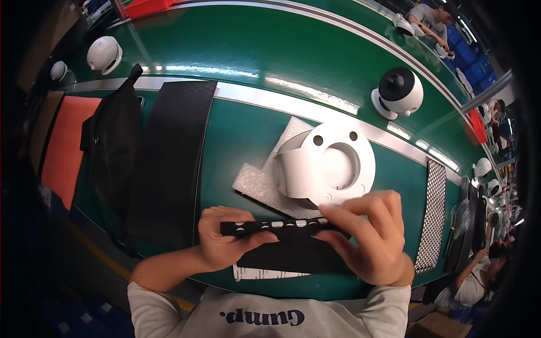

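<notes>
A thin black sheet [298,252] is held up between my hands, its upper edge bent over to show a row of whitish round spots. My left hand [224,235] grips its left end, the thumb pressing along the near face. At the other end, my right hand [375,234] pinches the spotted edge between thumb and fingers. Just beyond lies a white rounded plastic housing [304,174] with a large round opening and small dark round pads. It rests on white foam sheet [256,181]. Printed white paper [267,273] shows under the black sheet.
Left on the green bench are a black mat [172,163], a black bag [115,152] and an orange sheet [70,146]. To the right lies a spotted black-and-white sheet [431,214]. A white camera-like device [401,93] stands on the green belt beyond the metal rail. Other people work farther right.
</notes>
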A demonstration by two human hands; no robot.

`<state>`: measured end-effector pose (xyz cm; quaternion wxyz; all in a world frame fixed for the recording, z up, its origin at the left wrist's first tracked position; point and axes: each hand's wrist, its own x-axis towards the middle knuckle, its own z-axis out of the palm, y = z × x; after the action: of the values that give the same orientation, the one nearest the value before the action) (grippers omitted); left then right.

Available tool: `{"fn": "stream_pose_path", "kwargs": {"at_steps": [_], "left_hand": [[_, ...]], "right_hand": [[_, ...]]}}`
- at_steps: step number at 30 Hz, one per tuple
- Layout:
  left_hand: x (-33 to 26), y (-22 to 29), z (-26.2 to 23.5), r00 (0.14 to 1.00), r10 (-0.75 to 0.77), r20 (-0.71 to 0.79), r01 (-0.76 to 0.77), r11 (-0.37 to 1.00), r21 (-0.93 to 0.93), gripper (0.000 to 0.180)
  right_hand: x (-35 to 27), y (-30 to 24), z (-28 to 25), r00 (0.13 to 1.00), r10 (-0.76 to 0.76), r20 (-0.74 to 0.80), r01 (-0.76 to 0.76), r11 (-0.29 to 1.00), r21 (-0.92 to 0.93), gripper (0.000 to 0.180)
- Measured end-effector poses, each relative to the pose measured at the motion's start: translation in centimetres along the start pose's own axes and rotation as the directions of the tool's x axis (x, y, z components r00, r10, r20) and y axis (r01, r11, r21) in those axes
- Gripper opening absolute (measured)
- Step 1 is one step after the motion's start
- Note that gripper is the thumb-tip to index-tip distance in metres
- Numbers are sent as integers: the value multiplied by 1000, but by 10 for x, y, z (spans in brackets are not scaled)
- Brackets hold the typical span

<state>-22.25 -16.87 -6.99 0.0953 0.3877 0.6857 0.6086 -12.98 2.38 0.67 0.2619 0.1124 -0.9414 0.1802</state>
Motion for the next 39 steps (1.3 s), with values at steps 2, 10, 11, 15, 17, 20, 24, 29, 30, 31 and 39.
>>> {"fn": "stream_pose_path", "kwargs": {"at_steps": [2,10,11,15,17,20,24,29,30,31,39], "left_hand": [[-1,0,1,1000,-2,-16,2,1000,18,28],[10,11,9,975,-189,-114,167,969,-180,27],[9,8,7,975,-190,-114,167,969,-183,27],[3,0,-1,992,-110,61,116,987,-111,24],[4,0,3,990,-121,66,130,981,-144,24],[8,2,7,995,-86,51,94,977,-191,19],[8,3,8,995,-76,67,87,978,-189,17],[8,2,6,993,-82,80,94,983,-158,17],[9,3,6,993,-89,83,101,981,-163,17],[10,3,6,992,-95,86,109,980,-167,18],[13,5,6,994,-87,72,96,985,-144,15]], "right_hand": [[-3,6,1,996,-85,33,85,996,7,32],[-3,17,10,870,-491,-51,493,870,21,29],[-1,18,4,914,-404,-43,406,904,133,24],[6,27,-3,961,271,61,-259,796,547,40],[4,34,0,930,295,219,-366,689,625,39],[6,28,4,931,308,195,-356,652,669,38],[10,24,10,939,296,173,-334,678,654,37],[12,22,8,924,316,217,-380,681,625,39],[14,21,7,924,314,218,-380,693,612,42],[14,21,7,925,312,218,-379,705,599,45],[0,9,-3,940,-322,115,341,900,-270,40]]}}
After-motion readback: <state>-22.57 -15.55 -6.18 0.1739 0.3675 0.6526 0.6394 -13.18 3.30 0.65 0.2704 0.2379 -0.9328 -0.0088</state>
